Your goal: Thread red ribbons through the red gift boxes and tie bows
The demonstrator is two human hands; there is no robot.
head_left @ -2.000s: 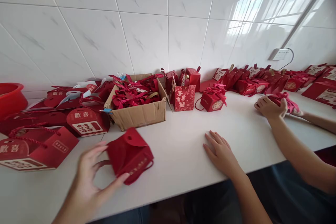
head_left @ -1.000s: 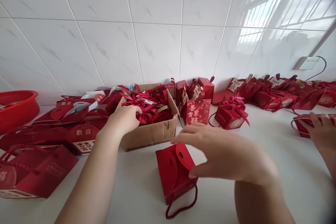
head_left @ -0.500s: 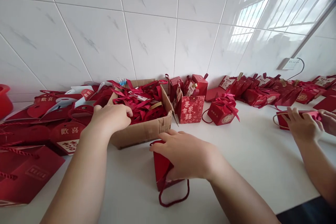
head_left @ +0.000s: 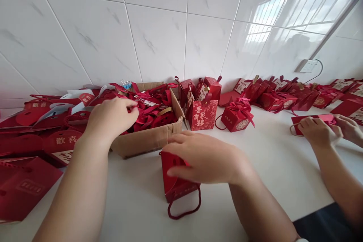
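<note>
My left hand point(head_left: 115, 119) is over the left side of an open cardboard box point(head_left: 147, 140) heaped with red ribbons point(head_left: 153, 115). Its fingers are curled together, with a bit of red ribbon showing between them. In front of the box, a small red gift box point(head_left: 180, 183) stands on the white table, its dark red cord handle point(head_left: 185, 214) looping toward me. My right hand point(head_left: 202, 157) hovers across the top of that gift box, fingers stretched out and thumb apart. Slight blur hides whether the palm touches it.
Red gift boxes and bags point(head_left: 36, 187) crowd the left side. A patterned red card box point(head_left: 204, 115) and a ribbon-tied box point(head_left: 237, 115) stand behind. More boxes line the tiled wall point(head_left: 159, 41). At right, another person's hands point(head_left: 320, 132) work on a red box point(head_left: 304, 121).
My left hand has risen slightly from the ribbons with its fingers drawn in. My right hand has loosened from the gift box and its thumb has lifted. The view has shifted a little.
</note>
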